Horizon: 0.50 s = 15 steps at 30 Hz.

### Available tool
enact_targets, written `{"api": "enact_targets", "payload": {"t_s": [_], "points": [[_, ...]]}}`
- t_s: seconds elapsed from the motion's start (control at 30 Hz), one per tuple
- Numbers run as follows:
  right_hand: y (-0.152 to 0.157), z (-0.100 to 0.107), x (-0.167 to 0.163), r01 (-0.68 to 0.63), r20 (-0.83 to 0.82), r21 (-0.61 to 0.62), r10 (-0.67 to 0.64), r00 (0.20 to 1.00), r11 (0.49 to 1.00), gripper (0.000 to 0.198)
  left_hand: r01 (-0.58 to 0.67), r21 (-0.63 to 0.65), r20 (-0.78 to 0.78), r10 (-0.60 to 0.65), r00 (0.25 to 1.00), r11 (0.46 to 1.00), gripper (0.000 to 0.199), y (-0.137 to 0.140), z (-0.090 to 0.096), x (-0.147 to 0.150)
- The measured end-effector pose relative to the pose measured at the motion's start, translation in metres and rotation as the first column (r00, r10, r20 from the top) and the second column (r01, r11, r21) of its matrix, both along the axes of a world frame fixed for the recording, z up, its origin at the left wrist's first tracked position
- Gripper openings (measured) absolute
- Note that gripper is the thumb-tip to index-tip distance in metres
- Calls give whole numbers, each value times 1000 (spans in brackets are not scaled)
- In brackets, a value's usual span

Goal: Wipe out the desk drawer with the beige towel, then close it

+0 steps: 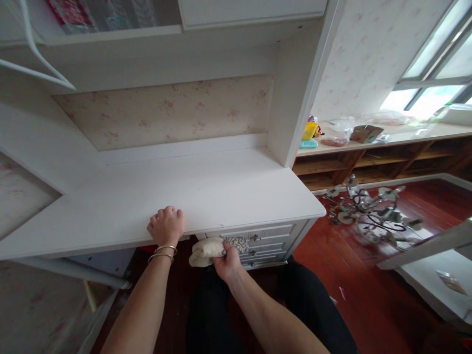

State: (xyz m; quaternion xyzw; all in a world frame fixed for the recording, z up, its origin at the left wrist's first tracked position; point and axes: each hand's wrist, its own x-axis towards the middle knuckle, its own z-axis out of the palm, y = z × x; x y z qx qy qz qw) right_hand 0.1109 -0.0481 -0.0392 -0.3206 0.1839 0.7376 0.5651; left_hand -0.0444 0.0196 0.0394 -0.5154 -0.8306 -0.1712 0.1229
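My left hand [166, 227] rests on the front edge of the white desk [221, 189], its fingers loosely bent against the top and a little apart, with nothing seen in them. Two bangles circle that wrist. Below the desk edge, my right hand [229, 263] is closed round a folded cloth [207, 250], cream at the left and grey-patterned at the right. The cloth is in front of the white drawers [271, 241] under the desktop and hides part of them. Some of my right fingers are out of sight behind it.
White shelving [254, 14] overhangs the desk, and a white cable [47, 73] hangs at upper left. On the right, a chandelier [379, 211] lies on the red floor [324, 260]. Bags and a box [366, 133] stand on the low cabinet by the window.
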Motion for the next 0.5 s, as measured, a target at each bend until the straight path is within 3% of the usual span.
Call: {"api": "enact_targets", "payload": {"t_s": [0.13, 0.27, 0.37, 0.5], "points": [[1, -25, 48, 82, 112, -76, -73, 991, 994, 25, 0, -1, 25, 0, 1000, 1000, 37, -1, 2, 0], [0, -35, 110, 147, 216, -84, -126, 968, 986, 26, 1, 2, 24, -1, 1000, 1000, 37, -3, 4, 0], [-2, -29, 156, 172, 285, -62, -148, 947, 983, 28, 3, 2, 22, -3, 1000, 1000, 37, -4, 4, 1], [-6, -6, 203, 196, 385, 31, -193, 903, 980, 32, 2, -6, 27, -2, 1000, 1000, 36, -4, 4, 0]]}}
